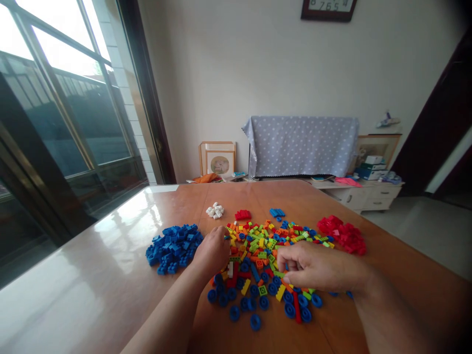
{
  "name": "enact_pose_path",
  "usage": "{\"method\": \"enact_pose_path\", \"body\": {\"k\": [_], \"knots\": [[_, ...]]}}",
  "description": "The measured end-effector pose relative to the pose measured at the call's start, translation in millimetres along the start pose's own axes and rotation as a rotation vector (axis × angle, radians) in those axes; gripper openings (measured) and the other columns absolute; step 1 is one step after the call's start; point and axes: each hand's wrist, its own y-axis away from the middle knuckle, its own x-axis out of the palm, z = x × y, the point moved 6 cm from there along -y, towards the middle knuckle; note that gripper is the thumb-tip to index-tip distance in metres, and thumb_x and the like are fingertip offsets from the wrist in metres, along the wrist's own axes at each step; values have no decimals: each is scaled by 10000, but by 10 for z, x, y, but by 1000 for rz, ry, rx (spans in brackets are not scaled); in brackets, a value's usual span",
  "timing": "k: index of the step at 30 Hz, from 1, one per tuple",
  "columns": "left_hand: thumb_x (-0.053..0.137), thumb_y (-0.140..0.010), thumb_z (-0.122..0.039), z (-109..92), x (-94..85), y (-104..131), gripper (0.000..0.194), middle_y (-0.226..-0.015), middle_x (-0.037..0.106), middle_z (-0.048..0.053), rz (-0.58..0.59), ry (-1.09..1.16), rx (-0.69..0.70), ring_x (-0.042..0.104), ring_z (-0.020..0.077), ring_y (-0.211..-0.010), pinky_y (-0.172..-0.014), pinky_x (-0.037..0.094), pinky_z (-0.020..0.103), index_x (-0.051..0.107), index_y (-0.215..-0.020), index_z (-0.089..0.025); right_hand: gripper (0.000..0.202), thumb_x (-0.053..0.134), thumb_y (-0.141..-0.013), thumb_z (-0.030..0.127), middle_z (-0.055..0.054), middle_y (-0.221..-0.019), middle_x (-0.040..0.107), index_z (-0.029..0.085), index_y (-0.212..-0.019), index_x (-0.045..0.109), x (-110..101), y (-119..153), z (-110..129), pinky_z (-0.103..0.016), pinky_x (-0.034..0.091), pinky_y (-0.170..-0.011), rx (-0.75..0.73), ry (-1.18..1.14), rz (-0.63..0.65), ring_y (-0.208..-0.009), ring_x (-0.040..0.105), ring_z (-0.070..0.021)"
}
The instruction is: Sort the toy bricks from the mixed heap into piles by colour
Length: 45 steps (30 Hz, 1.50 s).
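A mixed pile of toy bricks [262, 243] in green, yellow, orange, red and blue lies spread between my hands. At its left edge my left hand [216, 250] is closed, its fingertips turned away from me; a small bluish bit shows by them, too small to name. Over the right part of the pile is my right hand [308, 265], fingers curled down and thumb close to them. Whatever it may hold is hidden. Left of my left hand sits a heap of blue bricks [175, 247]. Blue wheel-like rings [255, 322] lie on the near side of the pile.
Beyond the pile are small groups of white bricks [215, 211], red bricks [243, 215] and blue pieces [277, 213]. A heap of red bricks [344, 235] stands at the right. The glossy wooden table [121, 275] reaches towards a cloth-covered object [302, 147] by the wall.
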Motion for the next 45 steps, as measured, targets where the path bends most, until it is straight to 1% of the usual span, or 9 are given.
{"method": "enact_pose_path", "body": {"k": [3, 6, 11, 14, 23, 26, 30, 38, 45], "knots": [[432, -875, -129, 41, -55, 6, 286, -1162, 683, 93, 8, -13, -53, 627, 210, -1109, -902, 451, 276, 583, -1104, -207, 98, 607, -773, 210, 27, -690, 652, 228, -849, 666, 58, 98, 129, -223, 260, -490, 9, 104, -12, -594, 538, -126], [431, -888, -165, 52, -91, 25, 238, -1109, 708, 79, 39, -42, -70, 654, 219, -1042, -819, 461, 272, 605, -1040, -220, 142, 628, -734, 204, 28, -731, 678, 252, -855, 684, 198, 253, 190, -240, 248, -512, 9, 187, 34, -641, 561, -143], [451, -872, -209, 20, -123, 67, 200, -1062, 720, 53, 57, -33, -30, 667, 219, -969, -748, 451, 271, 625, -965, -242, 361, 551, -672, 100, 31, -845, 712, 304, -930, 700, 423, 435, 95, -253, 316, -626, 57, 271, 23, -777, 613, -178], [476, -848, -202, 21, -103, 77, 205, -1078, 714, 58, 85, -17, -18, 661, 215, -987, -781, 459, 268, 635, -973, -238, 333, 520, -716, 99, 24, -875, 721, 295, -925, 690, 495, 426, 73, -263, 334, -667, 57, 276, -19, -820, 630, -188], [494, -828, -232, 11, -16, 70, 230, -1098, 685, 80, 79, -31, 60, 642, 240, -994, -788, 475, 287, 632, -1012, -232, 102, 572, -816, 216, -6, -885, 711, 251, -868, 653, 504, 207, 64, -278, 335, -686, 72, 353, -124, -842, 640, -203], [495, -830, -238, 0, 7, 66, 220, -1088, 680, 81, 75, -46, 73, 640, 240, -992, -789, 469, 288, 627, -1005, -230, 103, 576, -865, 279, -15, -909, 712, 251, -905, 666, 481, 153, 64, -283, 355, -717, 71, 351, -146, -857, 643, -206], [468, -842, -222, 9, 31, 53, 213, -1074, 679, 78, 70, -60, 71, 640, 233, -973, -771, 463, 284, 621, -990, -232, 183, 489, -925, 245, -22, -907, 699, 233, -882, 666, 418, 130, 38, -277, 370, -714, 56, 306, -183, -829, 630, -185], [482, -854, -225, 6, 27, 42, 195, -1116, 670, 84, 54, -75, 77, 638, 225, -987, -797, 464, 278, 621, -991, -222, 49, 596, -794, 187, 27, -809, 643, 229, -810, 617, 483, 214, 37, -262, 288, -611, 63, 323, -147, -706, 553, -136], [468, -852, -235, -14, 16, 49, 220, -1097, 680, 66, 56, -96, 69, 635, 231, -1009, -782, 466, 280, 616, -1015, -242, 48, 578, -796, 174, 31, -841, 621, 221, -790, 574, 524, 150, 90, -264, 270, -633, 78, 350, -177, -736, 542, -130]]}}
